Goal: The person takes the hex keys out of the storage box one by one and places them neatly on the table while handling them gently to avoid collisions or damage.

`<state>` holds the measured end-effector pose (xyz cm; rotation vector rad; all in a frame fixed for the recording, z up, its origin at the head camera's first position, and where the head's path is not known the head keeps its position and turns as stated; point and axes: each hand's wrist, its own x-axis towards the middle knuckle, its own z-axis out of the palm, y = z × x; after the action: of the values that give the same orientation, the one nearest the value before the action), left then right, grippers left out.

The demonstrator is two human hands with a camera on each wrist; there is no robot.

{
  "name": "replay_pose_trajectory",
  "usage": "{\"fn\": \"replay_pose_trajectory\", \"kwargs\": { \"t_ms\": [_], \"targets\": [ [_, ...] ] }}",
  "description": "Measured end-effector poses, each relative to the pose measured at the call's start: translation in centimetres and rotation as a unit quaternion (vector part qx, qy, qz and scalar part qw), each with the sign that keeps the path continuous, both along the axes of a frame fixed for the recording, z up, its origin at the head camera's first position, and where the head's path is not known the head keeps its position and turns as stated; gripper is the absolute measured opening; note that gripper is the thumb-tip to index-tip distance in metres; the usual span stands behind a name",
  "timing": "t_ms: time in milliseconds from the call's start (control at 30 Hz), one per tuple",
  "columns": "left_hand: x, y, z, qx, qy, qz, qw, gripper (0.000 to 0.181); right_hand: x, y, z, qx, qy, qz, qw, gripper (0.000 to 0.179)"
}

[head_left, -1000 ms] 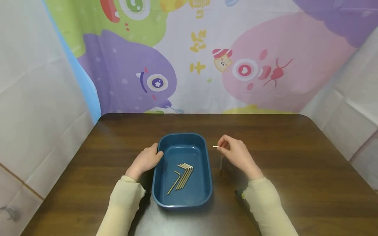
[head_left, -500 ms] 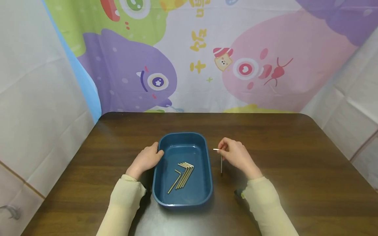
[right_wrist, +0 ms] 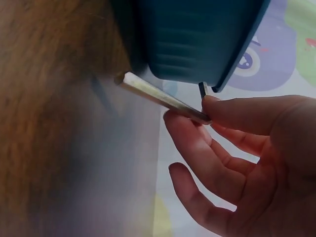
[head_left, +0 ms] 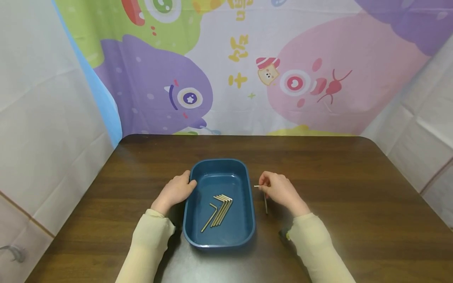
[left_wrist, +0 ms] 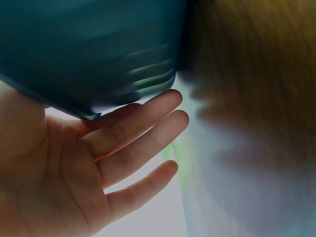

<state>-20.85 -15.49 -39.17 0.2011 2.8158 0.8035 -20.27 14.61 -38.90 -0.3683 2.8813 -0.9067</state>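
A deep blue plastic tray (head_left: 216, 184) stands on the table, and my left hand (head_left: 177, 190) holds its left rim. The thumb lies over the rim; the fingers run along the outer wall in the left wrist view. To the right of the tray, my right hand (head_left: 279, 188) pinches a brass-coloured hex key (right_wrist: 158, 96) near its bend between thumb and fingers. The key's long arm points down, its short arm towards the tray. Inside the tray several hex keys (head_left: 226, 210) lie nested side by side, with a single hex key (head_left: 209, 221) apart on their left.
The dark wooden table (head_left: 354, 188) spreads around the tray. A cartoon-printed cloth (head_left: 233, 110) hangs behind its far edge. Pale wall panels (head_left: 46, 118) flank both sides.
My right hand has come down a little towards the near side, with the hex key still pinched in it. My left hand, the tray and the keys inside look unmoved.
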Motion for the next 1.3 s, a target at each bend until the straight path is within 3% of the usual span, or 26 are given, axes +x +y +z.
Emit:
{"fn": "replay_pose_trajectory", "kwargs": {
  "t_ms": [767,1300],
  "targets": [
    [0.0,0.1,0.0,0.002,-0.007,0.005,1.0,0.056,-0.1,0.3,-1.0,0.073,-0.029,-0.063,0.9949,0.005],
    [0.0,-0.1,0.0,-0.002,0.003,-0.003,1.0,0.052,-0.4,0.4,-1.4,0.053,-0.039,-0.074,0.995,0.007]
  ]
}}
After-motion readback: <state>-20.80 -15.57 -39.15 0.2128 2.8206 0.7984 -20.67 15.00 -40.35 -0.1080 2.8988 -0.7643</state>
